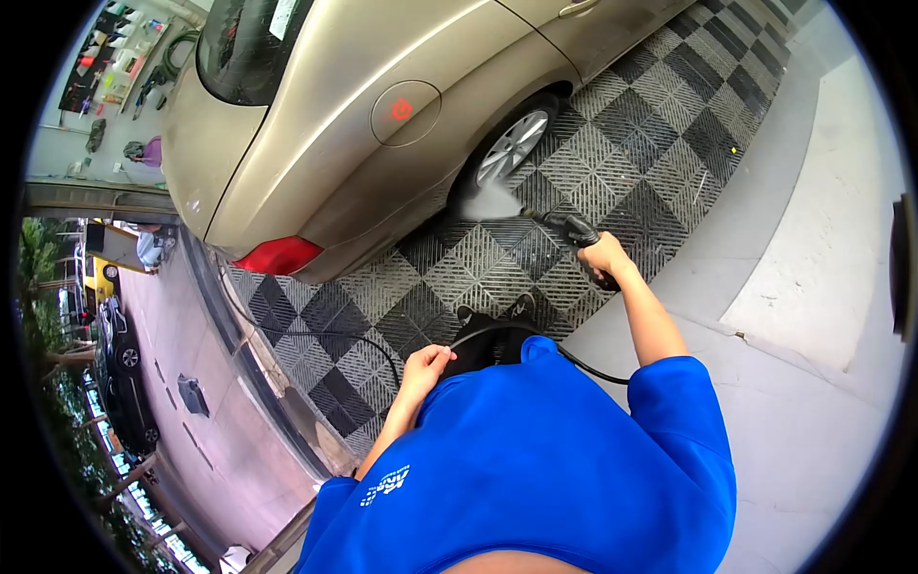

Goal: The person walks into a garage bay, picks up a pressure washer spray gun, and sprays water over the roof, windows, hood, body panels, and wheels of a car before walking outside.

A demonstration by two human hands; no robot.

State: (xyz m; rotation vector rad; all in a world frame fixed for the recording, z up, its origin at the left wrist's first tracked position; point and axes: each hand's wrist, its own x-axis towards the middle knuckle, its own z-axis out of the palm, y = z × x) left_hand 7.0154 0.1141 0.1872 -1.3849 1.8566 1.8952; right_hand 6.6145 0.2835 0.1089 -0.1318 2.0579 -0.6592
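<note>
My right hand (604,256) is wrapped round the grip of a black pressure washer gun (571,228). From its nozzle a white fan of water spray (490,201) reaches the rear wheel (514,145) of a gold-beige car (382,57). My left hand (426,368) is closed at waist height, with the thin black hose (507,325) pinched at its fingertips. The hose arcs in front of my body towards my right side, and another stretch trails over the floor on the left. Where the hose meets the gun is hidden.
Grey and black grid tiles (612,143) cover the floor under the car. A pale wall (803,239) stands close on my right. Left, beyond the threshold, lies a paved road (182,354) with a parked black car (124,373). Shelves with bottles (120,72) hang at upper left.
</note>
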